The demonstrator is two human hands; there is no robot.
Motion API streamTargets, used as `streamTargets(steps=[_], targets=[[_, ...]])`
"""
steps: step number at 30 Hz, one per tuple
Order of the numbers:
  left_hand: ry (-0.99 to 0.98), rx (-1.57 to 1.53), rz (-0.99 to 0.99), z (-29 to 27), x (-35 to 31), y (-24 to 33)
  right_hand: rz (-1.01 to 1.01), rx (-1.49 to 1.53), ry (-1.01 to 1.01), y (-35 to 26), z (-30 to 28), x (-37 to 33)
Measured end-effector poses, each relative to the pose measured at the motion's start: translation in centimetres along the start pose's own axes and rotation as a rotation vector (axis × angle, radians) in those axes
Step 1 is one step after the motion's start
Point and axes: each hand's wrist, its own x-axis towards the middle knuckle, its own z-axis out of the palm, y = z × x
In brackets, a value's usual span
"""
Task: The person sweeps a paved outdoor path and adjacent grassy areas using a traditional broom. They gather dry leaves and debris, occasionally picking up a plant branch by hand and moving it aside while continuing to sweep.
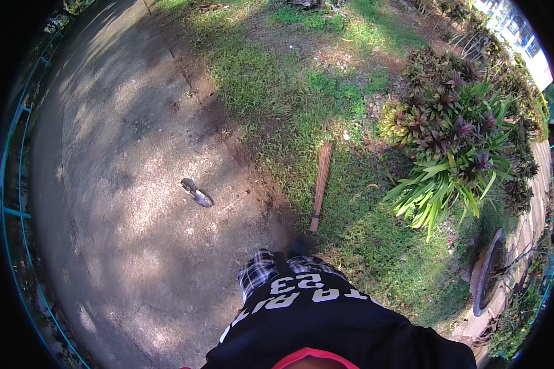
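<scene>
Neither my left hand nor my right hand shows; only my dark shirt and checked shorts fill the lower edge. Ahead of me on the grass lies a stick broom (pixel 321 187), a long bundle of thin brown sticks bound by a dark band near its closer end. Over to the left, a small tool that looks like a hand trowel (pixel 200 196) rests on the concrete path (pixel 123 246), its metal blade catching the light. Both things lie apart from my body.
Leafy plants (pixel 455 135) with green and purplish leaves grow on the right. Beyond them, lower right, stands a dark round-rimmed object (pixel 491 270). A blue-green railing (pixel 17 213) borders the path's far left. Patchy grass (pixel 246 74) meets the path along a rough soil edge.
</scene>
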Motion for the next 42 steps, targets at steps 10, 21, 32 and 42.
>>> streamTargets(steps=[10, 21, 32, 42], targets=[[-0.070, 0.071, 0.011, -2.9, 1.8, 3.4, 0.031, 0.057, 0.053, -5.1, 0.5, 2.0], [-0.154, 0.162, 0.026, -5.9, 4.7, 6.7, 0.090, 0.154, 0.135, -7.5, 3.5, 0.8], [-0.182, 0.189, 0.019, -8.6, 5.7, 7.8, 0.176, 0.234, 0.152, -8.1, 5.8, -2.2], [-0.180, 0.205, 0.009, -11.1, 4.3, 8.3, 0.200, 0.292, 0.135, -9.3, 6.0, -2.3]])
